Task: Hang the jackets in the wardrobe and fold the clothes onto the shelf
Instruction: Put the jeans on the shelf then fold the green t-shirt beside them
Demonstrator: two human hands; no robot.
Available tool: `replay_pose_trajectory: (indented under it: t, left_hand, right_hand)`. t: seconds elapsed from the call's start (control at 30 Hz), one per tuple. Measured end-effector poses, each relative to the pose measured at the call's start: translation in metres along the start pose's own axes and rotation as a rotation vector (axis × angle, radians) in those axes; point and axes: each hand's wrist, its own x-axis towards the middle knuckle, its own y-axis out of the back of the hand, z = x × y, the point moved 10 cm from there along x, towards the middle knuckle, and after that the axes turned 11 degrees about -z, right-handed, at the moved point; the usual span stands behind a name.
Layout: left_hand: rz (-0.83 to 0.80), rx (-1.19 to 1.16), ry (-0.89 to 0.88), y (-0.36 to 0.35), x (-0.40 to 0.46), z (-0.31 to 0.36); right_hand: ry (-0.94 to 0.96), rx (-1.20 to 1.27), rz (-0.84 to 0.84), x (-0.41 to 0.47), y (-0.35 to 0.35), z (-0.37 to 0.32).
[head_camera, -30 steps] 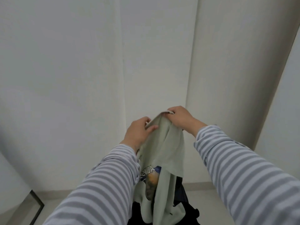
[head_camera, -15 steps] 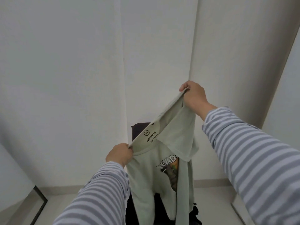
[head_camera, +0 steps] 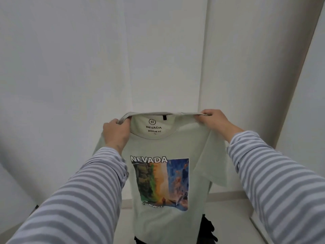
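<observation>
Now the T-shirt (head_camera: pixel 163 147), bunched a moment ago, hangs spread before the white wall (head_camera: pixel 88 59); left hand (head_camera: pixel 115 132) and right hand (head_camera: pixel 213 120) pinch its shoulders, so folding can begin.

head view, forward, close on t-shirt (head_camera: pixel 163 145)
</observation>
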Motion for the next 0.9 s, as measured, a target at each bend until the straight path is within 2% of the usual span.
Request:
replay_pose_trajectory:
  t: [0.1,0.17,0.23,0.37,0.43,0.5,0.63,0.77,0.9]
  left_hand:
    - [-0.005,-0.131,-0.094,0.0,0.002,0.019]
    - [-0.071,-0.273,-0.136,-0.01,0.005,0.029]
    - [-0.139,-0.455,-0.126,-0.019,0.007,0.035]
    - [-0.247,-0.617,-0.069,-0.033,0.004,0.045]
    - [-0.301,-0.622,-0.071,-0.038,0.005,0.051]
    - [-0.345,-0.606,-0.088,-0.041,0.01,0.056]
    - [-0.42,-0.609,-0.099,-0.048,0.016,0.059]
    - [-0.454,-0.655,0.006,-0.056,0.023,0.037]
    - [-0.485,-0.594,0.166,-0.073,0.031,0.003]
  right_hand:
    - [-0.081,-0.046,0.118,0.001,0.012,0.011]
    - [-0.217,-0.255,0.193,-0.001,0.018,0.015]
    - [-0.299,-0.385,0.199,-0.001,0.015,0.014]
    - [-0.402,-0.275,0.202,-0.003,0.009,0.017]
    - [-0.446,-0.179,0.183,-0.002,0.002,0.022]
    - [-0.461,0.042,0.115,0.001,-0.017,0.031]
    - [-0.314,0.305,-0.067,0.013,-0.049,0.024]
    - [-0.266,0.851,-0.197,0.01,-0.077,0.019]
    - [-0.248,0.908,-0.182,0.028,-0.091,0.029]
